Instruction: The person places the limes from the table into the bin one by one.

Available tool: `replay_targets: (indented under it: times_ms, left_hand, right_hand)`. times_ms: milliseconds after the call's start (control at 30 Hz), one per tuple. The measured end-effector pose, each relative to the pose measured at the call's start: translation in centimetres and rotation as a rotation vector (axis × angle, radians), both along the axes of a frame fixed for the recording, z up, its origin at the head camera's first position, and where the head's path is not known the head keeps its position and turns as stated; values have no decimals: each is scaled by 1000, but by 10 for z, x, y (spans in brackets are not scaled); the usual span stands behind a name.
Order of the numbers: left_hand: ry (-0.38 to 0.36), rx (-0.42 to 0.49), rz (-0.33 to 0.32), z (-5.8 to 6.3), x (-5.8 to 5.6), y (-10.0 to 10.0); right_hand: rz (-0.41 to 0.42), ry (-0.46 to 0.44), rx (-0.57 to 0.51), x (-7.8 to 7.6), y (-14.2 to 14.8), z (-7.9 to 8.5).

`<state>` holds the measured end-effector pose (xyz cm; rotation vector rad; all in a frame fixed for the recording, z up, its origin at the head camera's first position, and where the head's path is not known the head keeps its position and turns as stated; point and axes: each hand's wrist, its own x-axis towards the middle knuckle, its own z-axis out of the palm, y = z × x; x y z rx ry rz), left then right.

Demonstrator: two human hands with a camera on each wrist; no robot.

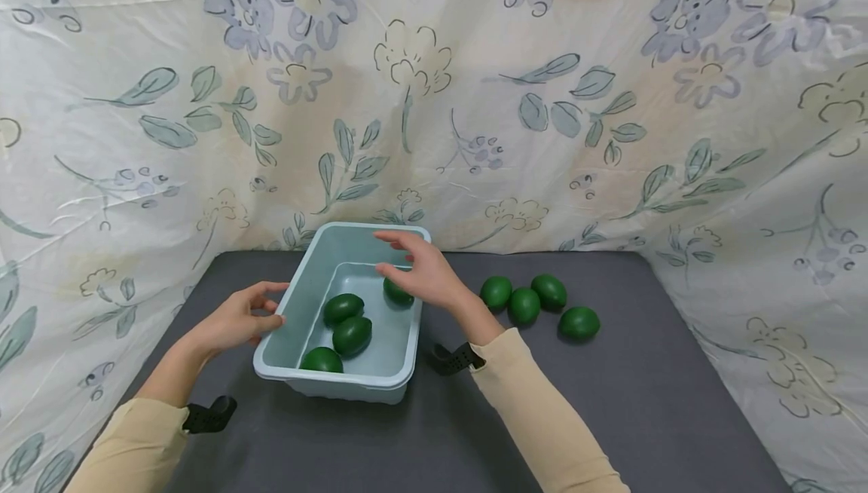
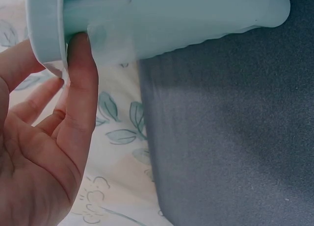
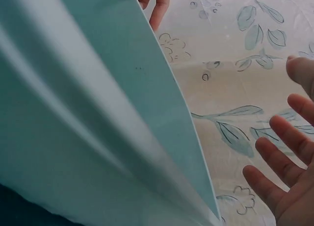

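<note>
A light blue-green plastic bin (image 1: 339,377) stands on the dark grey table, with several smooth, dark green oval fruits (image 1: 353,336) inside it. My left hand (image 1: 233,319) holds the bin's left rim; in the left wrist view its fingers (image 2: 81,84) lie on both sides of the lip. Over the bin's right side hovers my right hand (image 1: 423,270), fingers apart and holding nothing. It partly hides one fruit (image 1: 398,294) in the bin. The right wrist view shows the same hand (image 3: 289,172) with spread fingers beside the bin wall (image 3: 98,113).
Several more green fruits (image 1: 524,306) lie on the table (image 1: 644,402) to the right of the bin, near my right forearm. Floral cloth (image 1: 434,101) hangs behind the table and along both sides. Each wrist wears a black band (image 1: 212,415).
</note>
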<state>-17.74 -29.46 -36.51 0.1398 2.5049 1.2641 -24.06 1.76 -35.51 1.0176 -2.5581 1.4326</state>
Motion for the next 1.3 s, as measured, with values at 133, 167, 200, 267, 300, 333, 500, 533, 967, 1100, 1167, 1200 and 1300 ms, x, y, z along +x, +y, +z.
replay_targets:
  times_ms: [133,167,200,267,300,333,500,533,967,1100,1167,1200,1300]
  left_hand:
    - [5,15,-8,0,1,-1]
    - [3,19,-7,0,1,-1]
    - [5,25,-12,0,1,-1]
    - [9,28,-17,0,1,-1]
    - [7,28,-13,0,1,-1]
    - [10,27,-17,0,1,-1]
    - [7,16,0,-1,2,-1]
    - [10,14,0,-1,2,-1]
    - [6,5,11,-1,2,-1]
    - [6,13,6,-1,3,-1]
    - [6,19,1,-2,3,-1]
    - [8,19,0,-2,3,-1]
    - [8,20,8,-3,3,-1]
  right_hand:
    - [-18,48,-17,5,12,-2]
    - [-21,64,-20,7,16,-3]
    - [-25,79,-22,7,20,-4]
    - [-36,106,-21,9,29,-7]
    - [-43,117,-22,10,33,-8]
    - [-51,127,-23,10,39,-10]
    - [-107,149,-31,14,67,-19]
    - [-118,152,-30,14,73,-21]
    - [-251,95,-30,18,142,-43]
    - [-314,82,-24,20,161,-49]
    - [-344,73,-19,20,170,-52]
    - [-357,69,-17,21,175,-53]
    - [-399,60,-5,22,186,-57]
